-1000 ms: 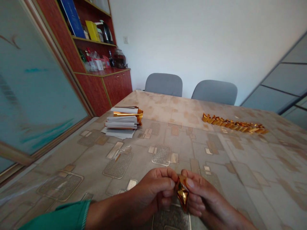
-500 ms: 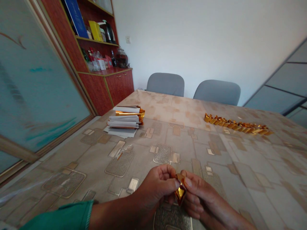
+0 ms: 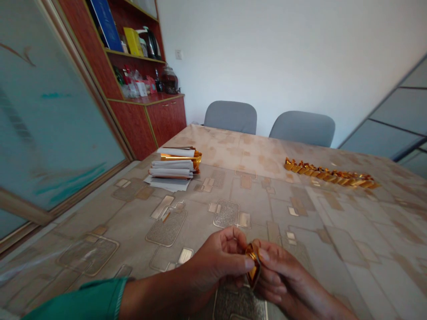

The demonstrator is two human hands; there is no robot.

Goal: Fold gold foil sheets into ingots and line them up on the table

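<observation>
Together, the left hand [image 3: 218,261] and the right hand [image 3: 279,269], nearly closed, are pinching one folded gold-foil paper [image 3: 254,272].

Two grey chairs [image 3: 230,116] [image 3: 302,126] stand side by side at the far edge of the worktop [image 3: 230,184], which bears a pattern of rounded rectangles. Behind them rises a white wall [image 3: 283,53] with an outlet [image 3: 178,54]. Left of it is a red-brown cabinet [image 3: 130,126]; its shelf [image 3: 135,56] holds a blue box [image 3: 106,24], a yellow box [image 3: 132,41] and a kettle [image 3: 152,43]. Below sit plastic bags [image 3: 134,84], a dark bottle [image 3: 158,82] and a glass jar [image 3: 170,81] with dark contents. A frosted door [image 3: 66,129] with teal streaks fills the left side; grey-blue panels [image 3: 396,109] with dark lines stand at the right.
</observation>
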